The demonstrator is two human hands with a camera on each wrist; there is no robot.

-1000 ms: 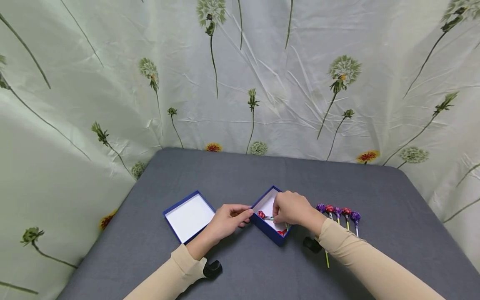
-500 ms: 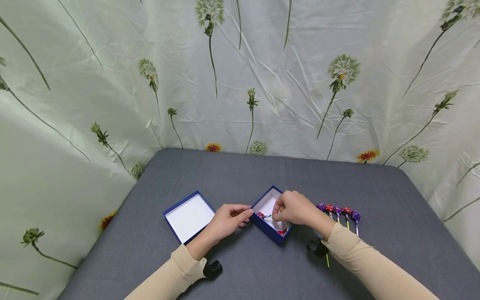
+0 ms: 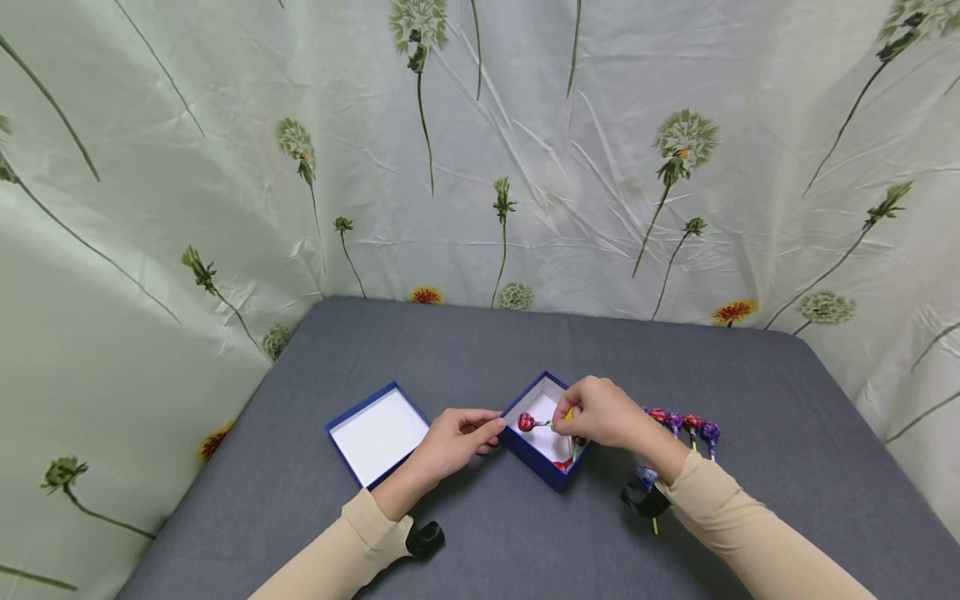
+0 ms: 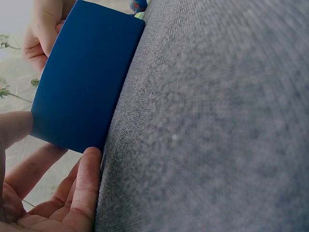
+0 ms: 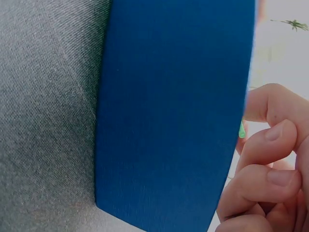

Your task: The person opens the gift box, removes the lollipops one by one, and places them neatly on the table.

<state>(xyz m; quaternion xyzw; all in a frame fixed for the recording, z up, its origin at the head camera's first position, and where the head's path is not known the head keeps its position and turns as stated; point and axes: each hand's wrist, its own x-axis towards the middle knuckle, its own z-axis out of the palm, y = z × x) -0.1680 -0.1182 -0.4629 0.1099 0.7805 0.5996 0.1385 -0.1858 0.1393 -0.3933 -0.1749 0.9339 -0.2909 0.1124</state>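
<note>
A blue box [image 3: 534,457] with a white inside stands uncovered on the table, turned cornerwise. My left hand [image 3: 455,442] holds its left corner between thumb and fingers; in the left wrist view the little finger [image 4: 88,174] touches the box's lower corner. Over the box, my right hand [image 3: 600,412] pinches a lollipop [image 3: 527,422] by its stick, the red wrapped head pointing left. Other lollipops lie in the box, one red head [image 3: 562,465] near the front corner, partly hidden by the hand. The right wrist view shows curled fingers [image 5: 265,145] beyond the blue wall [image 5: 169,116].
Left of the box lies its blue-rimmed lid [image 3: 381,436], white inside up. A row of purple and red lollipops [image 3: 692,422] lies to the right, partly behind my right arm. Nearer is a blue-wrapped lollipop [image 3: 647,476]. A flowered curtain [image 3: 465,150] hangs behind the grey table [image 3: 480,350].
My right hand has moved slightly right and up with the lollipop, whose red head now shows higher in the box. The left hand and the box have stayed put.
</note>
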